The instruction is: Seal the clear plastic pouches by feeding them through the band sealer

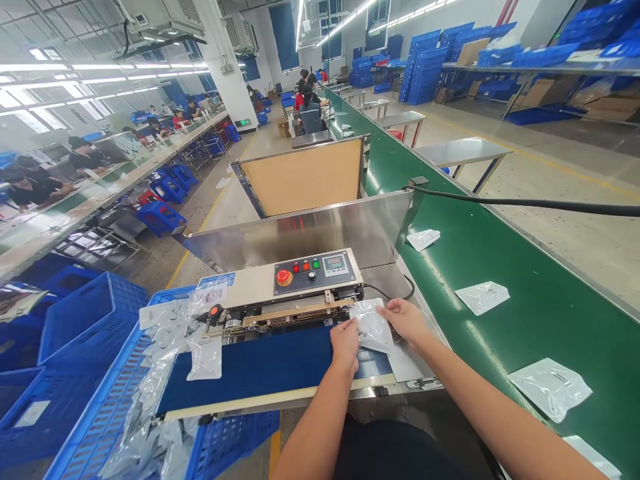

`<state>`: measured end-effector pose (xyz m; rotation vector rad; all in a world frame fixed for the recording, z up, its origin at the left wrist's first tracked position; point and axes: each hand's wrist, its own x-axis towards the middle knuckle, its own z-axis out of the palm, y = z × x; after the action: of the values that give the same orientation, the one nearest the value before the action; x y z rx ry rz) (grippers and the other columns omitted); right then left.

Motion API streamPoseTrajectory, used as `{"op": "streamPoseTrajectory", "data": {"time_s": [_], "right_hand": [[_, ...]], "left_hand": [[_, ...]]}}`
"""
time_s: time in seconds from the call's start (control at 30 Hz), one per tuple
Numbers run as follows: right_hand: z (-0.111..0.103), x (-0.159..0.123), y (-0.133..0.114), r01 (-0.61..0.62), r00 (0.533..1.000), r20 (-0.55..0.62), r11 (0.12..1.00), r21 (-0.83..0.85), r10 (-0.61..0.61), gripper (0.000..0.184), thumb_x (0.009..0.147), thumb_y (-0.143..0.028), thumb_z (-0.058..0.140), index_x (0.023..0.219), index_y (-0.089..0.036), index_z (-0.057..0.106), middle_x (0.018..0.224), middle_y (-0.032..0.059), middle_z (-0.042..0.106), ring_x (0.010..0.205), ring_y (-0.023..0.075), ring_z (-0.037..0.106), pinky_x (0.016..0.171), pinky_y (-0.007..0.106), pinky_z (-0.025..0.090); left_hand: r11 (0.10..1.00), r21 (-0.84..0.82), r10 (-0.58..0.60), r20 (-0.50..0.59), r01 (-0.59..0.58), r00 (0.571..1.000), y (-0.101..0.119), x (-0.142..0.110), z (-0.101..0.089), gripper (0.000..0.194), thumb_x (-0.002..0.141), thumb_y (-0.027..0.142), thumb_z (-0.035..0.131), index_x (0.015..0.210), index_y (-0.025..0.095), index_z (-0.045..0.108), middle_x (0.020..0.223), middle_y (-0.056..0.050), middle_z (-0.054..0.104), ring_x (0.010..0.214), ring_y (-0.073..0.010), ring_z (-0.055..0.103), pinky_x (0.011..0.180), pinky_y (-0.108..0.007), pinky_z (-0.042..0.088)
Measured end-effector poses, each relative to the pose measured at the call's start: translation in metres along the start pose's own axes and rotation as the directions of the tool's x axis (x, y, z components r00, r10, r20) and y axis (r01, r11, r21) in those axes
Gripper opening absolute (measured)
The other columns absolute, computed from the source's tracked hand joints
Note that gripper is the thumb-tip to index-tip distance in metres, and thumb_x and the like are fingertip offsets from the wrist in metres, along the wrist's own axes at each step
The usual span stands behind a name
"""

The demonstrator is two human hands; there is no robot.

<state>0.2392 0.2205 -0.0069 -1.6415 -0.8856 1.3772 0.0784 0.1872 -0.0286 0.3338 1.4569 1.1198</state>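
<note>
Between my two hands is a white plastic pouch (374,328), its top edge at the feed end of a band sealing machine (260,283). My left hand (345,343) pinches the pouch's left edge. At its upper right corner, my right hand (404,319) has its fingers closed on it. Beneath runs the machine's dark blue belt (270,367). At the belt's far left end, another pouch (206,357) hangs from the sealing track. The control panel (317,272) has a red stop knob, lit buttons and a small display.
A green conveyor (465,247) passes on my right with several white pouches, one nearby (553,388). A blue crate (107,407) full of pouches stands at the belt's left end. Behind the sealer rises a metal partition (310,230). A black cable (530,201) crosses above the conveyor.
</note>
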Motion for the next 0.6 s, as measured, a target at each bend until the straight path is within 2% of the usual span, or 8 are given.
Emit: {"op": "streamPoseTrajectory", "data": {"time_s": [0.17,0.23,0.3,0.4,0.47,0.5,0.53,0.6], "right_hand": [[0.030,-0.008,-0.004,-0.009,0.996,0.087,0.999,-0.031,0.011,0.057,0.059,-0.064,0.095,0.071,-0.025,0.055,0.057,-0.0035,0.063,0.056,0.0150,0.057,0.050,0.026,0.048],[0.028,-0.020,-0.001,-0.022,0.995,0.101,0.998,-0.055,0.027,0.054,0.066,-0.068,0.089,0.074,-0.023,0.060,0.060,-0.0011,0.065,0.059,0.0161,0.060,0.050,0.025,0.044],[0.012,-0.034,0.006,-0.011,0.994,0.106,0.997,-0.082,0.020,0.055,0.072,-0.073,0.082,0.076,-0.022,0.063,0.060,-0.0002,0.066,0.059,0.0158,0.059,0.051,0.025,0.041],[-0.044,-0.051,0.030,0.020,0.999,0.038,0.991,-0.129,-0.015,0.058,0.076,-0.078,0.075,0.080,-0.022,0.066,0.061,0.0002,0.066,0.058,0.0170,0.059,0.054,0.027,0.041],[-0.101,-0.062,0.056,-0.001,0.992,-0.126,0.978,-0.208,-0.026,0.057,0.079,-0.078,0.070,0.085,-0.022,0.069,0.066,0.0027,0.070,0.063,0.0209,0.064,0.058,0.031,0.046],[-0.134,-0.070,0.072,-0.047,0.969,-0.248,0.964,-0.264,-0.020,0.054,0.082,-0.075,0.068,0.088,-0.022,0.071,0.071,0.0050,0.073,0.068,0.0236,0.067,0.062,0.034,0.050],[-0.167,-0.080,0.090,-0.122,0.923,-0.384,0.940,-0.319,-0.011,0.050,0.084,-0.070,0.066,0.092,-0.021,0.072,0.079,0.0080,0.076,0.075,0.0268,0.070,0.069,0.037,0.053],[-0.232,-0.106,0.128,-0.350,0.758,-0.652,0.863,-0.364,0.032,0.042,0.085,-0.055,0.065,0.104,-0.019,0.075,0.099,0.0165,0.080,0.094,0.0349,0.075,0.084,0.045,0.057]], "left_hand": [[0.998,-0.007,0.065,-0.078,-0.066,0.995,0.012,0.001,-0.036,0.058,0.055,0.057,0.097,0.084,0.009,0.083,0.074,-0.009,0.075,0.065,-0.0204,0.068,0.059,-0.029,0.051],[0.996,0.004,0.086,-0.108,-0.086,0.990,0.020,0.001,-0.052,0.055,0.056,0.056,0.096,0.082,0.010,0.082,0.073,-0.009,0.075,0.066,-0.0209,0.069,0.059,-0.029,0.051],[0.995,0.020,0.098,-0.144,-0.096,0.985,0.029,0.003,-0.068,0.050,0.057,0.053,0.095,0.081,0.010,0.082,0.073,-0.009,0.075,0.067,-0.0213,0.069,0.059,-0.029,0.051],[0.993,0.052,0.111,-0.204,-0.103,0.973,0.044,0.003,-0.093,0.042,0.062,0.045,0.090,0.085,0.011,0.082,0.077,-0.009,0.077,0.069,-0.0220,0.070,0.064,-0.032,0.054],[0.989,0.089,0.133,-0.246,-0.114,0.960,0.049,-0.003,-0.110,0.037,0.066,0.039,0.087,0.091,0.012,0.081,0.081,-0.007,0.078,0.076,-0.0228,0.073,0.072,-0.034,0.058],[0.986,0.113,0.152,-0.271,-0.126,0.950,0.050,-0.007,-0.118,0.035,0.069,0.037,0.085,0.095,0.014,0.081,0.084,-0.005,0.078,0.081,-0.0227,0.074,0.078,-0.035,0.059],[0.977,0.143,0.195,-0.310,-0.158,0.931,0.050,-0.012,-0.127,0.034,0.074,0.037,0.082,0.100,0.016,0.080,0.086,-0.003,0.078,0.086,-0.0228,0.074,0.084,-0.036,0.060],[0.915,0.266,0.397,-0.448,-0.304,0.801,0.046,-0.022,-0.143,0.037,0.080,0.038,0.081,0.111,0.018,0.081,0.088,-0.002,0.077,0.092,-0.0255,0.075,0.091,-0.043,0.061]]}}
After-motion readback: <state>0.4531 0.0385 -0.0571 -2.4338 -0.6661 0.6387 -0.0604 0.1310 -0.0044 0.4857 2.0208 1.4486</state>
